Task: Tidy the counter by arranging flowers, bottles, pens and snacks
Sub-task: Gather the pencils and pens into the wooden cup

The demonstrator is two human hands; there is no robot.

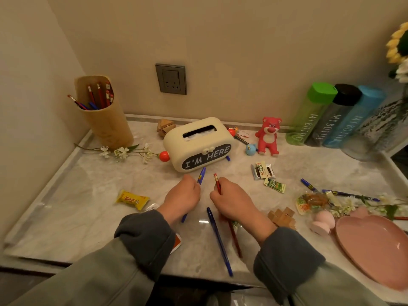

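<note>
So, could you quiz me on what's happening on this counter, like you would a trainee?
1. True or false: the left hand grips a blue pen.
2. How many bottles labelled MY BOTTLE stand at the back right?
3. The right hand grips: A a snack, B a red pencil, C a flower.
Key: 1 true; 2 three; 3 B.

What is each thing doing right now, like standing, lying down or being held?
Left hand, grips blue plastic pen.
Right hand, grips red wooden pencil.
Tan cylindrical pen holder, upright, holding pens.
Green plastic bottle, black bottle, blue bottle, upright, lids on.
White flower sprig, lying flat.
Yellow snack packet, lying sealed.
Pink ceramic plate, flat on counter.
</note>
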